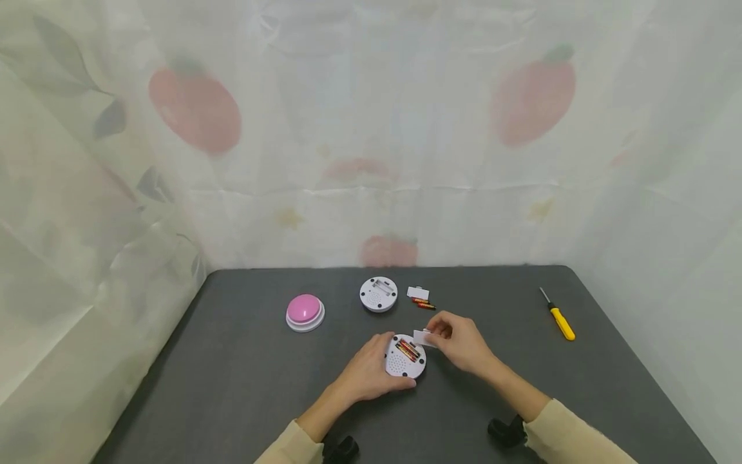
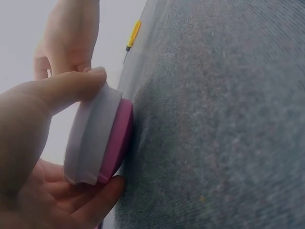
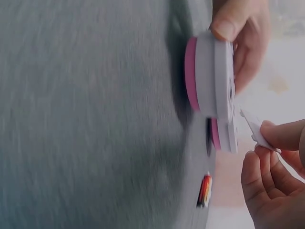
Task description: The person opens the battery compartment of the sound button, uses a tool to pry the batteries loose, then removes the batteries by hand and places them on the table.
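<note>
With thumb and fingers round its sides, my left hand (image 1: pixel 366 372) holds a round push button (image 1: pixel 397 366) upside down near the middle of the table. Its white underside with speaker holes faces up, and its pink top (image 2: pixel 118 143) faces the table. Red-and-gold batteries (image 1: pixel 408 350) lie in its uncovered battery compartment. My right hand (image 1: pixel 460 343) pinches a small white battery cover (image 3: pixel 258 132) between thumb and fingers. The cover is tilted above the button's far right edge, apart from it in the right wrist view.
Behind stands a second upturned button (image 1: pixel 375 301) with its compartment uncovered. Beside it lie another white cover (image 1: pixel 418 292) and loose batteries (image 1: pixel 426 306). A pink-topped button (image 1: pixel 304 309) sits upright at left. A yellow-handled screwdriver (image 1: pixel 562 323) lies on the right of the grey table (image 1: pixel 232 361).
</note>
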Available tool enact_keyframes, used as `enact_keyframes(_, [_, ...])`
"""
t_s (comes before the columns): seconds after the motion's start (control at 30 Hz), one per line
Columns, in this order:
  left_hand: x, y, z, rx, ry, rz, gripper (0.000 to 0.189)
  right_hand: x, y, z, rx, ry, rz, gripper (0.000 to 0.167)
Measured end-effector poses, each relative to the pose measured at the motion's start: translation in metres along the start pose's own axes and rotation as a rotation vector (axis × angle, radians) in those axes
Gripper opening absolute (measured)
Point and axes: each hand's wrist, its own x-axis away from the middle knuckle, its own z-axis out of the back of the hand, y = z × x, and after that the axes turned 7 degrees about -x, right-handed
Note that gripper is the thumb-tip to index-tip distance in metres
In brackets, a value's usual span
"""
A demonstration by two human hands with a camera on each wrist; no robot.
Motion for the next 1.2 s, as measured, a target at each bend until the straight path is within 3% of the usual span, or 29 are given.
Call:
enact_keyframes(0.23, [-0.002,0.005,0.001,-0.046,0.029,-0.018,0.091,-0.006,0.01,0.026,0.024,0.024,0.009,0.01])
enact_keyframes(0.63, [-0.003,0.004,0.001,-0.079,0.022,-0.024,0.09,-0.015,0.019,0.07,0.107,0.142,0.024,0.012])
enact_keyframes(1.2, [-0.002,0.002,0.001,-0.091,-0.003,-0.017,0.094,-0.027,0.071,0.117,0.156,0.322,-0.02,0.017])
